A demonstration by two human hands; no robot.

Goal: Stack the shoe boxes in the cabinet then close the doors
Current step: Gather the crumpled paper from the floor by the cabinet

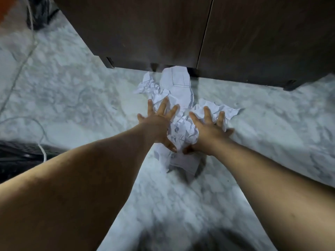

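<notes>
Two hands, fingers spread, neither clamped: left hand [159, 122] and right hand [208, 131] pressed flat on crumpled white paper [181, 134], thumbs nearly meeting at its near middle. Long axis of paper running near-to-far, far end tucked under left cabinet door [145, 29]; both hands equally close. Cabinet doors, left and right door [272, 37], shut. Shoe boxes not visible. Underfoot: pale marbled floor [72, 91]; white cable [42, 149] at left.

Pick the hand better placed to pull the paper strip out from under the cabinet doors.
Left. The left hand rests nearest the paper strip; the right hand lies off to its side.
</notes>
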